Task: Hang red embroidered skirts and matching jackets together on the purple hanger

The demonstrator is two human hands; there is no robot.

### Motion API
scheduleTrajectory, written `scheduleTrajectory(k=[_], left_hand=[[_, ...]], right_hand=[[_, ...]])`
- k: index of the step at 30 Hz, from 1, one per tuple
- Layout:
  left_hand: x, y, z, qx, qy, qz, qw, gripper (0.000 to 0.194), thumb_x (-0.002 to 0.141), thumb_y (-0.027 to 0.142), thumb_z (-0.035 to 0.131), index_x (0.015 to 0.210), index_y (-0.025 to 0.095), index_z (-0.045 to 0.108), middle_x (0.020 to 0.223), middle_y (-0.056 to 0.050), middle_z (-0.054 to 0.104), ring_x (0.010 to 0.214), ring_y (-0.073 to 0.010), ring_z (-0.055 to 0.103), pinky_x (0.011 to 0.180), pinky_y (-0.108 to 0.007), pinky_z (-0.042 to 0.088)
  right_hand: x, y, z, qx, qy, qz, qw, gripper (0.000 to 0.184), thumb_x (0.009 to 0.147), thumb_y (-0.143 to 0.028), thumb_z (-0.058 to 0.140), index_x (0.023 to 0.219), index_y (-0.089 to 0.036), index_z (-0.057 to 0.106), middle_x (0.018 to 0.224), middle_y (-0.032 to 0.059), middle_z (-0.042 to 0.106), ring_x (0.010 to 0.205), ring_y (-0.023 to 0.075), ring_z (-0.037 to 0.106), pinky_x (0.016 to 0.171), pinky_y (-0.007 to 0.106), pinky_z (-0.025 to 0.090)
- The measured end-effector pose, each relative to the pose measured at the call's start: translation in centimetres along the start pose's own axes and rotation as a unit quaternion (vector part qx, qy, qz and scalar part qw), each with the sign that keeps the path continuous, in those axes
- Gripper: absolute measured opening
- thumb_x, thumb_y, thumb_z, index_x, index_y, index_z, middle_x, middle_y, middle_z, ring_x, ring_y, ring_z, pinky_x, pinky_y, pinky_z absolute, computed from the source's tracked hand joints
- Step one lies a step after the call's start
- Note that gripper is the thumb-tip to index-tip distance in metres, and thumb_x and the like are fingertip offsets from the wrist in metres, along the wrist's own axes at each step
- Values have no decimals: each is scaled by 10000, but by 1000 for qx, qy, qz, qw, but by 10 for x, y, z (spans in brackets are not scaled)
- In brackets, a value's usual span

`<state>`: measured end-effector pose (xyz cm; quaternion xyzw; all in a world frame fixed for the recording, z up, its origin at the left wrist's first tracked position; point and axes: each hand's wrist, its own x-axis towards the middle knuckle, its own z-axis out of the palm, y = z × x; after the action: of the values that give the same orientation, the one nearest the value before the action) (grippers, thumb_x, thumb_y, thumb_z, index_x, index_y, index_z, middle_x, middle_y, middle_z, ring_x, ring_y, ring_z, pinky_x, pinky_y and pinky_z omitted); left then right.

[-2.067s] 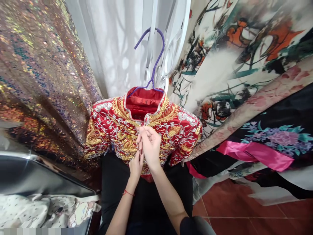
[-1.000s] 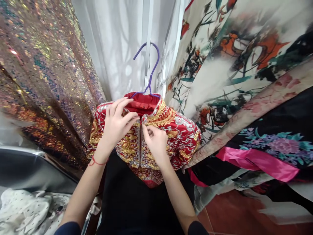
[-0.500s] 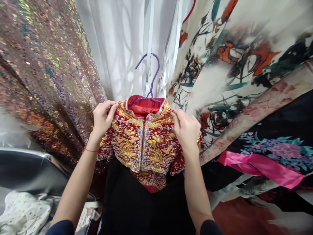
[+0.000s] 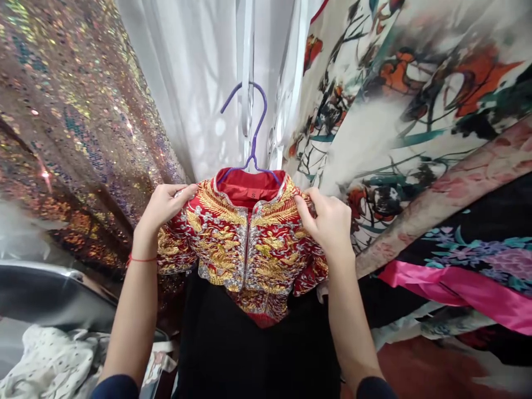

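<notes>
A short-sleeved red jacket (image 4: 270,244), covered in gold and silver embroidery, hangs upright on a purple hanger (image 4: 261,124). Its stand collar frames a red lining with a small size label (image 4: 253,194). My left hand (image 4: 164,208) pinches the shoulder on the left, thumb on top of the fabric. On the opposite shoulder, my right hand (image 4: 326,219) grips the cloth between thumb and fingers. The hanger's hook sticks up above the collar in front of white strips (image 4: 247,66). Black cloth (image 4: 257,366) covers the area below the jacket.
Sequined fabric (image 4: 83,111) drapes at the left, white curtain cloth (image 4: 183,83) behind. Floral printed fabric (image 4: 399,111) and a pink satin band (image 4: 449,288) fill the right. A dark chair-like edge (image 4: 50,293) and dotted white cloth (image 4: 45,360) lie lower left.
My hands have moved slightly apart and downward in view, still holding the jacket shoulders. The left sleeve now shows more fully, and the hanger's hook appears slightly farther left.
</notes>
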<state>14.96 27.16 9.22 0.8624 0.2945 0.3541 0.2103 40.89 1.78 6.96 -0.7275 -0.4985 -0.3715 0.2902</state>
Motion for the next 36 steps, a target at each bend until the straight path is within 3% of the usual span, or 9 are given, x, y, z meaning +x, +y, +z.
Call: scheduleTrajectory(k=[5, 11, 16, 19, 21, 23, 27, 31, 36], left_hand=[[-17, 9, -7, 3, -10, -3, 1000, 449, 831, 568, 549, 616, 173, 555, 543, 28, 377, 541, -101, 317, 513, -238, 257], [-29, 14, 10, 59, 108, 11, 992, 499, 851, 533, 555, 537, 182, 389, 514, 43, 274, 524, -89, 261, 538, -252, 229], [-25, 10, 19, 62, 146, 28, 987, 485, 884, 506, 546, 541, 182, 433, 494, 36, 353, 503, -92, 312, 546, -254, 250], [-26, 12, 19, 63, 162, 57, 983, 392, 919, 489, 526, 694, 181, 619, 612, -5, 578, 572, -122, 482, 605, -252, 354], [-26, 18, 20, 70, 167, 97, 979, 382, 941, 506, 497, 907, 184, 699, 829, -51, 713, 717, -162, 603, 739, -274, 447], [-26, 26, 23, 79, 144, 147, 975, 485, 918, 588, 522, 1153, 191, 674, 1085, -89, 736, 937, -212, 658, 910, -331, 476], [-18, 43, 31, 92, 87, 244, 961, 814, 823, 693, 638, 1457, 206, 487, 1414, -138, 600, 1279, -280, 565, 1074, -397, 435], [-7, 49, 31, 100, 73, 319, 940, 507, 963, 513, 561, 1401, 258, 570, 1392, -109, 625, 1220, -230, 618, 999, -370, 489], [-3, 41, 30, 136, 152, 339, 919, 193, 989, 309, 562, 1028, 254, 743, 1061, -38, 769, 808, -146, 694, 717, -277, 499]], right_hand=[[-2, 6, 2, 13, -5, 45, 999, 520, 1004, -596, 379, 680, -209, 505, 611, -1, 566, 570, 138, 454, 650, 284, 308], [-1, 5, 19, -1, 48, 70, 996, 522, 979, -582, 409, 603, -221, 435, 537, -10, 500, 521, 133, 384, 603, 292, 267], [1, 15, 36, -8, 49, 67, 996, 507, 972, -575, 411, 619, -219, 481, 554, 5, 519, 563, 153, 431, 628, 295, 298], [-1, 15, 40, 1, 63, 72, 995, 455, 983, -558, 403, 786, -198, 599, 710, 48, 628, 705, 200, 536, 738, 330, 363], [-3, 6, 38, 8, 100, 87, 991, 411, 970, -535, 452, 1007, -169, 636, 915, 110, 676, 876, 257, 581, 844, 399, 390], [-5, -6, 31, 18, 140, 92, 986, 409, 948, -470, 507, 1197, -158, 600, 1091, 159, 645, 1036, 308, 569, 922, 474, 388], [1, -32, 11, 33, 124, -2, 992, 381, 918, -342, 537, 1287, -266, 595, 1361, 146, 516, 1270, 346, 483, 1013, 549, 365], [14, -38, -1, 45, 46, -83, 994, 222, 912, -375, 605, 1113, -316, 681, 1510, 70, 439, 1400, 369, 380, 1070, 592, 351], [25, -29, 5, 206, 74, -158, 963, 70, 923, -263, 647, 943, -308, 697, 1434, 36, 520, 1325, 288, 498, 1025, 519, 471]])
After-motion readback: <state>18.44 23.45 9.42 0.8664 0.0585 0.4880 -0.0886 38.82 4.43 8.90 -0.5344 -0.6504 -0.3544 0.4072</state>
